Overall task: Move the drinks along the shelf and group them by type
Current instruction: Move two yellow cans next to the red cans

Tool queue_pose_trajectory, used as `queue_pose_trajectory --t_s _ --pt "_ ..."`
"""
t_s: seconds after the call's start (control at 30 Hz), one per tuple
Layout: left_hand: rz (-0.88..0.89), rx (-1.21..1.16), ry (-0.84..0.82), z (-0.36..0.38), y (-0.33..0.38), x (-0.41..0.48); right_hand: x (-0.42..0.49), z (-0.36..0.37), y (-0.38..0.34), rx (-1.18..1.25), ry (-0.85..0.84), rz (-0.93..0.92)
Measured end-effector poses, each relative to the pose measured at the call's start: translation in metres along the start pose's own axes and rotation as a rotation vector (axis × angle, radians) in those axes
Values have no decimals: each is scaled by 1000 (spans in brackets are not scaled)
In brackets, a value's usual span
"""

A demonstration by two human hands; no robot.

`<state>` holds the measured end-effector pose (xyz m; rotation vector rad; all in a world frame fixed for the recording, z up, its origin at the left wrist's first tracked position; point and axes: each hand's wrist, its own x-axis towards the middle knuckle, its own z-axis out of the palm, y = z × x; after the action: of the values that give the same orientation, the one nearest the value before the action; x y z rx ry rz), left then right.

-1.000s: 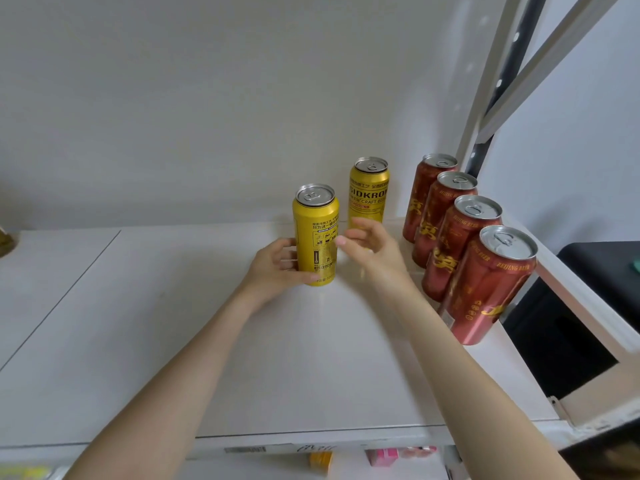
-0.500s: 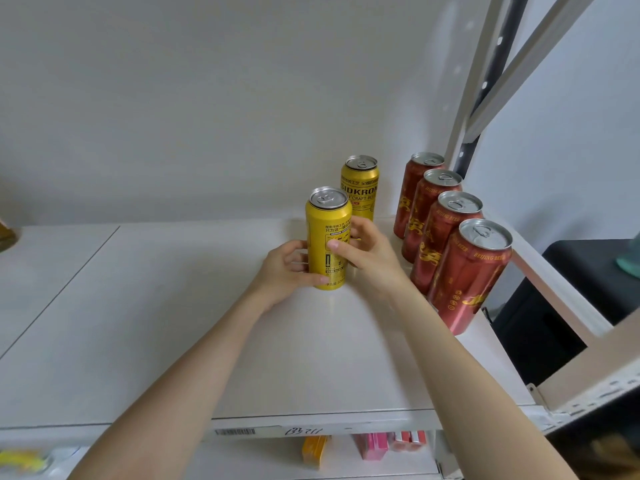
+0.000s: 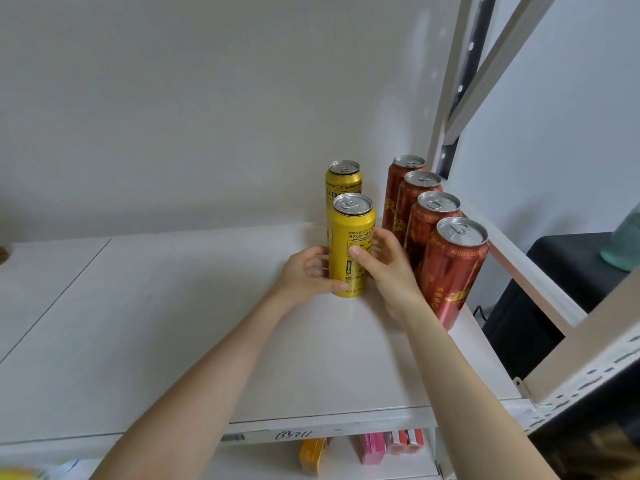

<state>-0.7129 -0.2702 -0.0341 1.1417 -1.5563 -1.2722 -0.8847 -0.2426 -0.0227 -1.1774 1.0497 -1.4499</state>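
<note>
On shelf (image 3: 173,323): left hand (image 3: 304,275) and right hand (image 3: 388,268) both clamped on front yellow can (image 3: 351,247), upright.

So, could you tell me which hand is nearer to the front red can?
The right hand: it holds the front yellow can on the side toward the front red can, almost touching it. The left hand is on the far side.

One head-worn camera, close in, looks forward and down along both forearms onto the white shelf (image 3: 173,323), facing the back wall (image 3: 207,98), cans (image 3: 446,258) at right
</note>
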Motion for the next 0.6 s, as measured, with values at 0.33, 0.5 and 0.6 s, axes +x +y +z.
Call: queue_pose_trajectory --t_s 0.33,0.5,0.6 --pt "11 -6 -6 -2 3 19 20 6 0 22 44 -25" --pt "7 -18 2 -5 1 29 30 9 2 20 64 -42" --pt "12 -16 3 -7 1 33 36 10 3 24 67 -49"
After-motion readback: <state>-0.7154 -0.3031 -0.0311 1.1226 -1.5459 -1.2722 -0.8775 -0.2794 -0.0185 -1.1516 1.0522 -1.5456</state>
